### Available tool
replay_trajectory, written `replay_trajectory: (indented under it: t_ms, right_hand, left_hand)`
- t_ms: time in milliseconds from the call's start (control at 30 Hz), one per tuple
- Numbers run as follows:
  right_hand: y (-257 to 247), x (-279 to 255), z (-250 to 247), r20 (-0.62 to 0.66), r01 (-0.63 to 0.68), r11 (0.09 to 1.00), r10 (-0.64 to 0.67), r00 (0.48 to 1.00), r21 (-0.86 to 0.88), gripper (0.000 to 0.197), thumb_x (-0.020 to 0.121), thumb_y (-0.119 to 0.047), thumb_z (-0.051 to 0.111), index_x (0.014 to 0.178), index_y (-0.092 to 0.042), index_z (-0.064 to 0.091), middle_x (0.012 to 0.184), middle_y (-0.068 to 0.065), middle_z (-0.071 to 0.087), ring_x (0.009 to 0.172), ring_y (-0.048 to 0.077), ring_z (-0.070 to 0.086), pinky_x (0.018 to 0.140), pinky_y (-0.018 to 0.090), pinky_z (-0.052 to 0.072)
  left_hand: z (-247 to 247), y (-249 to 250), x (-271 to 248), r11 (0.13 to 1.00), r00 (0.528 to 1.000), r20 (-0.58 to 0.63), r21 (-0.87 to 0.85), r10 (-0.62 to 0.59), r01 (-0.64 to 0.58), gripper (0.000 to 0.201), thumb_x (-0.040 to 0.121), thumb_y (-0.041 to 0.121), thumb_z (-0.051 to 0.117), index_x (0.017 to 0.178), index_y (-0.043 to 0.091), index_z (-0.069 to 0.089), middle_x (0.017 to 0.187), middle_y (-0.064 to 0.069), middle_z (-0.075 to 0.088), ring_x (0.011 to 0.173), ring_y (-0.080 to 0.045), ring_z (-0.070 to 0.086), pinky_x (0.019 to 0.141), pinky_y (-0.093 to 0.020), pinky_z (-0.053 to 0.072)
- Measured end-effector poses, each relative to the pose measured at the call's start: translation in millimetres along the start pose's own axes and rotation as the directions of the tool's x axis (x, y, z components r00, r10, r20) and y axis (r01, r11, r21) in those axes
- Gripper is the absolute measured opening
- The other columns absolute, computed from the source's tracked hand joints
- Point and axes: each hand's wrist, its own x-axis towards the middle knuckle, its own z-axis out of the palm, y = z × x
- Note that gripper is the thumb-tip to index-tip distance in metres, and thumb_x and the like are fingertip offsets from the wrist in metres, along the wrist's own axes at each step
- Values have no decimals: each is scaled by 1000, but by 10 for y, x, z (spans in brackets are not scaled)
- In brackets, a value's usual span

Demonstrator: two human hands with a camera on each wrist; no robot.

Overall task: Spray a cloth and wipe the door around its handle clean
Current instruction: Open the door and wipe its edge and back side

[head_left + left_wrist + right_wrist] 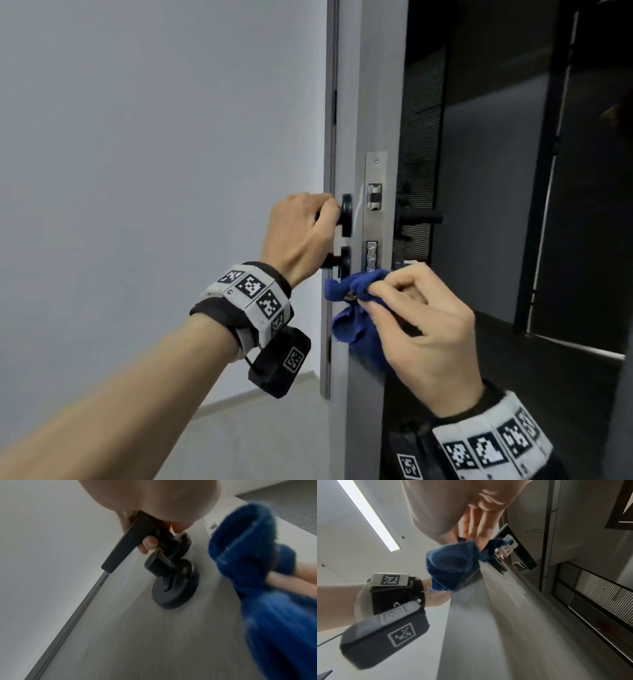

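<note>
A grey door [346, 120] stands ajar, its edge facing me. My left hand [301, 233] grips the black lever handle [123, 545] on the door's near face [154, 635]; the fingers curl round the lever. Below it sits a black thumb-turn knob [157, 563] on a round plate [176, 592]. My right hand [418, 325] pinches a bunched blue cloth [356, 308] against the door edge, just under the steel lock plate [375, 212]. In the left wrist view the blue cloth [254, 574] hangs to the right of the knob. The right wrist view shows the cloth [453, 563] at the door edge.
A light wall [154, 154] fills the left. Beyond the door lies a dark room with a second black lever [419, 217] on the far face and a dark frame [548, 171]. No spray bottle is in view.
</note>
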Motion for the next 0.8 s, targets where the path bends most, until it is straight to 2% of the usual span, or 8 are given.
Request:
replay_trajectory:
  t_ms: [133,233,367,500,600,667,733,800]
  right_hand:
    - [-17,39,-140,8,-49,999,49,999,-22,13,84,1,78,96,-5,78,95,1,65,81,8,66,73,25,56]
    - [16,491,-247,-39,7,996,-10,999,-88,12,85,-1,78,97,-5,79,96,2,66,84,5,64,78,20,54]
    - [137,881,-395,-47,105,988,-111,993,-117,12,85,-3,80,95,-9,79,94,0,66,82,9,65,71,27,56]
    - [208,850,-556,-74,3,998,-7,997,-56,18,82,1,80,96,-9,75,95,-3,68,87,9,67,74,33,58]
    - [165,1163,-655,-128,25,1000,-25,991,1,16,81,1,80,93,-9,76,93,-1,69,84,13,67,71,34,57]
    - [123,1420,-681,-149,41,998,-35,988,43,15,81,-2,81,93,-10,77,94,1,68,79,12,67,68,31,58]
    - [111,1529,-618,-86,51,998,-47,995,48,12,80,-5,83,90,-9,77,91,3,67,70,13,64,63,30,55]
    - [125,1429,-503,-15,46,997,-45,999,56,8,82,-5,82,86,-7,75,89,4,64,62,19,60,57,35,51]
  left_hand:
    - [31,45,34,1000,999,41,0,14,-14,41,93,25,33,64,-1,46,60,-18,49,60,-29,45,65,-44,37]
    - [38,68,45,999,994,107,14,36,-38,43,94,29,30,66,1,48,61,-13,52,64,-27,47,66,-42,38]
    - [75,79,57,997,990,121,22,72,-75,49,91,37,23,67,3,49,62,-9,53,66,-24,47,67,-39,37]
    - [73,86,65,999,990,132,15,44,-46,45,94,35,26,65,4,43,60,-9,50,64,-19,46,64,-33,36]
    - [32,99,61,999,982,187,25,28,-33,42,94,35,26,66,8,41,62,-8,50,66,-16,46,63,-31,35]
    - [-2,116,66,999,973,231,33,25,-34,43,96,35,27,68,7,43,66,-9,52,69,-17,47,65,-32,37]
    - [-37,141,80,998,963,265,27,43,-52,47,99,38,29,71,4,46,68,-11,54,70,-19,48,67,-33,37]
    - [-59,159,90,998,958,280,8,58,-62,49,99,40,31,72,2,47,69,-14,54,66,-21,46,62,-34,35]
